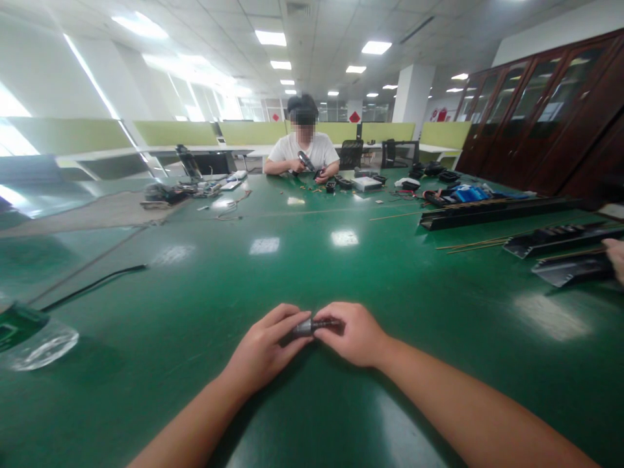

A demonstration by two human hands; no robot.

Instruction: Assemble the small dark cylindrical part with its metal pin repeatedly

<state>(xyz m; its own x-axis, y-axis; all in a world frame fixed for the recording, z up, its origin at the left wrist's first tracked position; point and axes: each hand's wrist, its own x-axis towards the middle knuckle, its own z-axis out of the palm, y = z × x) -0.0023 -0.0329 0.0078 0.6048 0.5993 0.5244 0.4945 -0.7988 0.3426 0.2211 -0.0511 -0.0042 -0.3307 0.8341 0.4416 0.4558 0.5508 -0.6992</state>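
Near the front middle of the green table, my left hand [267, 343] is closed around a short grey metal cylinder [303, 327]. A thinner dark shaft with ridges [327, 323] sticks out of the cylinder's right end. The thumb and fingers of my right hand [358, 333] pinch this shaft. The two hands almost meet, with the fingertips of both at the joint between cylinder and shaft. My palms cover both outer ends, so I cannot tell the part's exact kind.
A person [303, 146] across the green table [312, 266] holds a power tool [306, 160] among small parts. Black metal channels [487, 213] and thin rods [475, 246] lie at right, near another person's hand [615, 257]. A clear bottle [46, 344] and a black cable [97, 284] lie at left.
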